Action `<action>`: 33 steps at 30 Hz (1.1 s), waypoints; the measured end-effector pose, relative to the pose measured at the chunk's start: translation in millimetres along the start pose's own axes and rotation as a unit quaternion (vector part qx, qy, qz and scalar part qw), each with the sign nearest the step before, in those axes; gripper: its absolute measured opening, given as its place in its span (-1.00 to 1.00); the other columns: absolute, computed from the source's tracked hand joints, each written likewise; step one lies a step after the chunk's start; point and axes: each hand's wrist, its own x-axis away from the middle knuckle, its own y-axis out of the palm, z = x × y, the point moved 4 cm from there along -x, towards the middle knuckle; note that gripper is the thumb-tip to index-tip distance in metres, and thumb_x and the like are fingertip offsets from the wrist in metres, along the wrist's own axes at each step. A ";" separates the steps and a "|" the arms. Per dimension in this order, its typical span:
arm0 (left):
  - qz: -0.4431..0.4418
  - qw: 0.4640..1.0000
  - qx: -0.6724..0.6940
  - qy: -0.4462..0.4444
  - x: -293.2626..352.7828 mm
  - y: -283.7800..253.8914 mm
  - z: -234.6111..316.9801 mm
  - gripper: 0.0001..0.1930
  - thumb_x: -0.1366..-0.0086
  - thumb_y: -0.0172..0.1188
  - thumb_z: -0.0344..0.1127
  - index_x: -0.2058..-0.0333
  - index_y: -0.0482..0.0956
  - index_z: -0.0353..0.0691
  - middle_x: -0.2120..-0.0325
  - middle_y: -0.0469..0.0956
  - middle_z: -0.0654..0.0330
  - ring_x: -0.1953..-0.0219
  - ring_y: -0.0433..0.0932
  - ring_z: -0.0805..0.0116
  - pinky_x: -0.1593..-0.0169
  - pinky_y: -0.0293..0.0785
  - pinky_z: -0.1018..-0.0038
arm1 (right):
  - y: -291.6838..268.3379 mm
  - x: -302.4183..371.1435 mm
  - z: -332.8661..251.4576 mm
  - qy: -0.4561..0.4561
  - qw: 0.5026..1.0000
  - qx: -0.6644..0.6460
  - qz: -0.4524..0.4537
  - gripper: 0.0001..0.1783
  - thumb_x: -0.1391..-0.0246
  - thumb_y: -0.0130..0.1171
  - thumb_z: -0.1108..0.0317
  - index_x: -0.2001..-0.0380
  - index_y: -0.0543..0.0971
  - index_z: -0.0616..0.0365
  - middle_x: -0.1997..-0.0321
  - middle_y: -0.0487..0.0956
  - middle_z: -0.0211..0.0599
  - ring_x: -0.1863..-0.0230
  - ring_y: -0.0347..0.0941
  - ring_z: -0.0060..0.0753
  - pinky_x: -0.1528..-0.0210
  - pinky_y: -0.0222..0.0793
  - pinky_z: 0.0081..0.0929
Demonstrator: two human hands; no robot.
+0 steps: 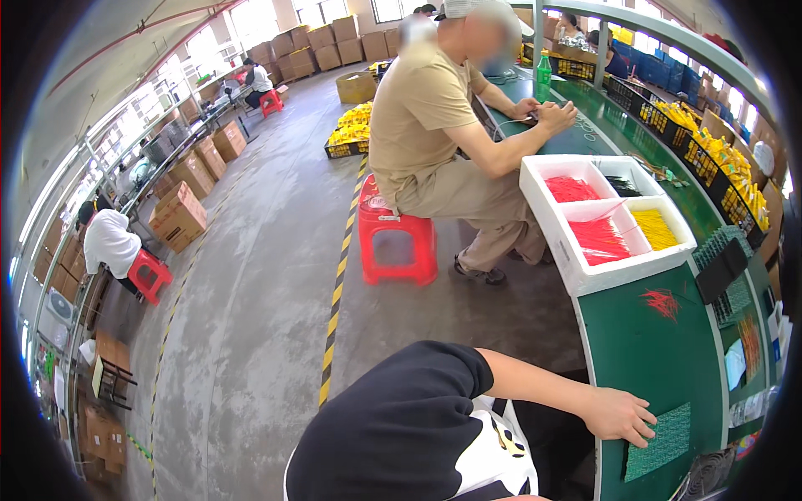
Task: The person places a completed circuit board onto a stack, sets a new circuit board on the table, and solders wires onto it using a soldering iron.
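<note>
My bench [643, 359] has a green top. A white foam box [618, 272] with four compartments stands on it. A small loose pile of red wires [662, 304] lies near the box. A green textured panel [668, 442] lies nearest me. A green bottle [544, 70] stands upright beyond the box.

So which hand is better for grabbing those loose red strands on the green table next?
Probably the left hand: it's over the green table, at the green textured sheet, sharing that tabletop with the red strands. The right hand can't be made out, so its reach is unclear.
</note>
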 end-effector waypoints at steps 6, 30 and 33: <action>-0.027 1.000 -0.003 -0.011 -1.7 -4.8 1.3 -0.57 -0.11 0.00 -0.39 -0.02 0.35 -0.13 -0.03 0.34 0.19 -0.13 0.22 0.13 -0.11 0.16 -0.01 | 0.0 -1.2 -0.7 0.013 1.000 -0.021 -0.015 -0.86 -0.06 0.05 0.31 0.50 0.38 0.09 0.71 0.26 -0.52 0.69 0.14 -0.64 0.64 0.04 -0.67; -0.143 0.983 -0.009 -0.116 -11.6 -7.1 1.0 -0.41 -0.13 -0.05 -0.42 -0.18 0.11 -0.09 -0.20 0.10 0.18 -0.24 0.04 0.16 -0.20 0.02 0.01 | 21.4 11.1 -18.5 0.030 0.998 0.048 0.012 -0.79 -0.01 0.09 0.41 0.33 0.33 0.28 0.72 0.24 -0.41 0.70 0.14 -0.58 0.61 0.11 -0.63; -0.142 0.981 -0.001 -0.128 -7.6 -7.2 -1.7 -0.44 -0.18 -0.08 -0.40 -0.19 0.09 -0.10 -0.18 0.13 0.17 -0.24 0.06 0.16 -0.20 0.01 0.00 | 20.0 8.9 -12.3 0.037 0.992 0.124 0.004 -0.75 -0.02 0.10 0.36 0.33 0.35 0.32 0.71 0.26 -0.34 0.67 0.18 -0.49 0.58 0.17 -0.55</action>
